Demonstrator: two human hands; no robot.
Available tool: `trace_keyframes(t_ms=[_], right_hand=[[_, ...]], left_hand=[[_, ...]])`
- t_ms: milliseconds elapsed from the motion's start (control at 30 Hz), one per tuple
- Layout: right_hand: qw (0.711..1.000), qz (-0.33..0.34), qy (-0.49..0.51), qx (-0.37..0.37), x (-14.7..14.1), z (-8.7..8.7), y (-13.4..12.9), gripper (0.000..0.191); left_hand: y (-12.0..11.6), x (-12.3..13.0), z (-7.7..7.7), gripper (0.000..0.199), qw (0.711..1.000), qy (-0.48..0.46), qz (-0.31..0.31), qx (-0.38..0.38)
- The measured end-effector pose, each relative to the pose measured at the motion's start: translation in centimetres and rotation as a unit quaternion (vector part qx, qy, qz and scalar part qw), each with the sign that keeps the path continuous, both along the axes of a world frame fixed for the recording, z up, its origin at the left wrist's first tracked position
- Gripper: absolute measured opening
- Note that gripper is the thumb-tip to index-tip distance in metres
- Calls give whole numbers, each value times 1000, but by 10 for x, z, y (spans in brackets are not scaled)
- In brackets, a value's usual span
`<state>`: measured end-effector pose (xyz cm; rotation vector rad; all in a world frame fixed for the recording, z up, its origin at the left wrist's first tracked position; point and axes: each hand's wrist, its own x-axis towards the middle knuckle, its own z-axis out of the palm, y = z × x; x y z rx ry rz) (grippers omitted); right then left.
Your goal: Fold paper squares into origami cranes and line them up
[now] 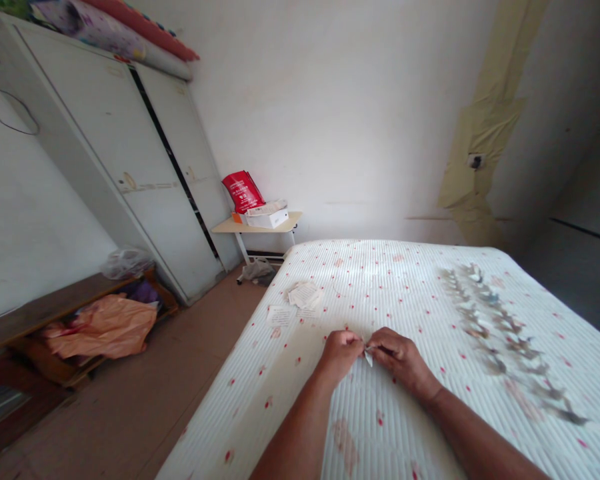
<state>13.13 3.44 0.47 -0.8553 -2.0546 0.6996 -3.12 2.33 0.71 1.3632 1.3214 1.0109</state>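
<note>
Head view: left of centre on the quilted bed (260, 413), printed paper pieces (305, 297) lie in a loose pile. Nearer me, my left hand (341, 353) pinches one side of a small folded paper (369, 357), held between my hands just above the bed. My right hand (399, 357) pinches its other side. Farther right, small folded shapes (515, 333) stand in rows, blurred.

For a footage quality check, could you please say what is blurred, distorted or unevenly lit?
Head view: the rows of small folded paper pieces on the right look smeared; the tall pale-grey cabinet leans, probably from wide-angle distortion; the white wall is brightest mid-frame, dimming towards the right edge; print on the white paper slips is too soft to read.
</note>
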Motion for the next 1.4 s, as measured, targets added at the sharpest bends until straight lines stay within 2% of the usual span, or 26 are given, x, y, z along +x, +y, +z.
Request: trace_keyframes(t_ms=[367, 600, 867, 1100, 1267, 1400], right_hand=[[1000, 1, 0, 2, -1, 1, -1, 19], [1000, 0, 6, 0, -1, 3, -2, 19], [999, -31, 24, -22, -1, -5, 2, 17], [993, -40, 65, -90, -3, -12, 4, 16], [976, -46, 107, -182, -6, -9, 3, 19], [968, -47, 111, -219, -6, -6, 3, 22]], left_hand=[[-2, -1, 3, 19, 1000, 6, -6, 0], [1, -1, -5, 19, 1000, 12, -19, 10], [2, 0, -5, 18, 999, 17, -20, 24], [1, 1, -1, 16, 999, 25, -10, 27], [-1, 1, 1, 16, 999, 14, -22, 27], [-2, 0, 3, 17, 999, 17, -37, 24]])
